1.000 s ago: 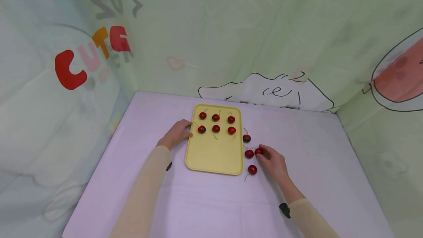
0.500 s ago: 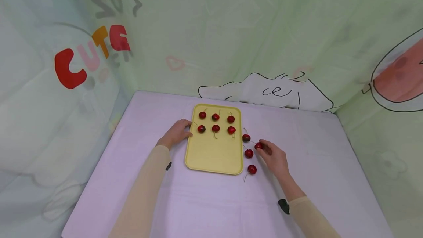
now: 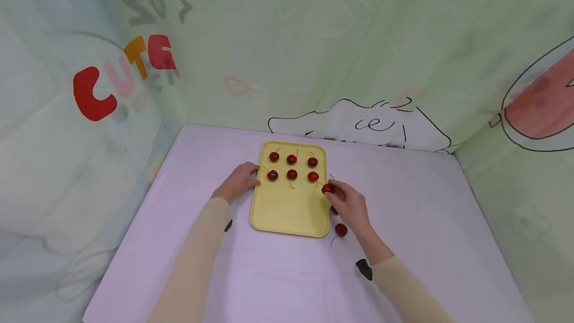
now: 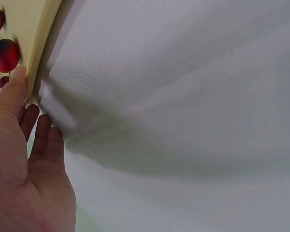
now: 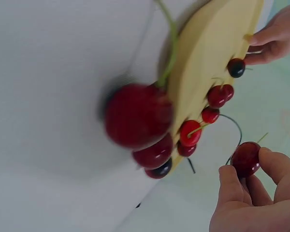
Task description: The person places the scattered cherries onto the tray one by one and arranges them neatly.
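A shallow yellow tray [image 3: 289,213] lies on the table, with several dark red cherries [image 3: 292,174] in two rows across its far half. My left hand [image 3: 237,182] grips the tray's left rim; in the left wrist view the thumb [image 4: 17,89] lies over the edge, fingers at the outer side. My right hand [image 3: 352,208] pinches a cherry [image 5: 246,159] between thumb and fingertips, its stem sticking out, over the tray's right rim. On the cloth to the tray's right lie a cherry [image 3: 341,230] and another cherry [image 3: 334,209], partly covered by the right hand.
A pale lilac cloth [image 3: 287,278] covers the table. Green printed curtains [image 3: 287,54] hang behind it, and a pale curtain [image 3: 40,163] closes off the left. In the right wrist view a large cherry [image 5: 137,116] on the cloth stands close to the camera.
My right hand has lifted the pinched cherry and carried it left from the table to the tray's right rim, now covering loose cherries. The left hand has stayed at the tray.
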A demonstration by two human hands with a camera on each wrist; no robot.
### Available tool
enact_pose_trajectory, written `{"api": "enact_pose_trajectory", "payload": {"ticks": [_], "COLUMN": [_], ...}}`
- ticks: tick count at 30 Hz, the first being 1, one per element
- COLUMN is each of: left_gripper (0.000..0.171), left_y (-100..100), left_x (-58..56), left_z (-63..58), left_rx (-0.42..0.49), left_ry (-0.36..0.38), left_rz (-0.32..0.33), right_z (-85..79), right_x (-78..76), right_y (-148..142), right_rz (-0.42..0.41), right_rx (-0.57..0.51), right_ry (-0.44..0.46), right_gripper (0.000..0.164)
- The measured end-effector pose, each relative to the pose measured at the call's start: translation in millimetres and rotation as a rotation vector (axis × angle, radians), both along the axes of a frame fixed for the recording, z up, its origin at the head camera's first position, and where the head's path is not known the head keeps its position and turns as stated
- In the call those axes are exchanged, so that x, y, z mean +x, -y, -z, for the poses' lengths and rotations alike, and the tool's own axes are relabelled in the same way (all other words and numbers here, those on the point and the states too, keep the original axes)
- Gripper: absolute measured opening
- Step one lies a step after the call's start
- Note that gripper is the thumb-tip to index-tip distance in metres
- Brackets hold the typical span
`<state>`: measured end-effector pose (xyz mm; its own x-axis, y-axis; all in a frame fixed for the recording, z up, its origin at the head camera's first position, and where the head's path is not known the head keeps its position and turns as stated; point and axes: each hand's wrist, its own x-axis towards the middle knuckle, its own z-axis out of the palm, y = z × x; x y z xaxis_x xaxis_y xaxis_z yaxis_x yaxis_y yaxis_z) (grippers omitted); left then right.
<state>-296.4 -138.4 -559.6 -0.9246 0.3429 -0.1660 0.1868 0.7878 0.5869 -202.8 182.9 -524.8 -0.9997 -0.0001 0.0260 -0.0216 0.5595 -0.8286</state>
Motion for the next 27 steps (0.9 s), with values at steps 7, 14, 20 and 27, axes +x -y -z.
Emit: {"api": "enact_pose_trajectory", "payload": {"ticks": [7, 14, 20, 27], "left_gripper": [0.052, 0.053, 0.053, 0.053], "left_y": [0.5, 0.6, 0.1, 0.5], "left_x": [2.6, 2.6, 1.6, 1.7], "left_z": [-5.0, -3.6, -3.0, -2.5], "left_rx": [0.002, -0.003, -0.007, 0.000], "left_ry": [-0.007, -0.011, -0.014, -0.014], "left_rz": [0.011, 0.012, 0.020, 0.023], "right_z": [3.6, 1.2, 7.1, 18.9], "right_x": [-8.7, -11.7, -16.8, -24.9], "right_y": [21.9, 48.8, 71.0, 92.2], "right_rz": [-0.076, -0.119, -0.147, -0.202], "right_rx": [-0.048, -0.016, 0.015, 0.083], "right_ry": [-0.053, -0.047, -0.014, -0.006], "right_gripper": [0.043, 0.042, 0.039, 0.039]}}
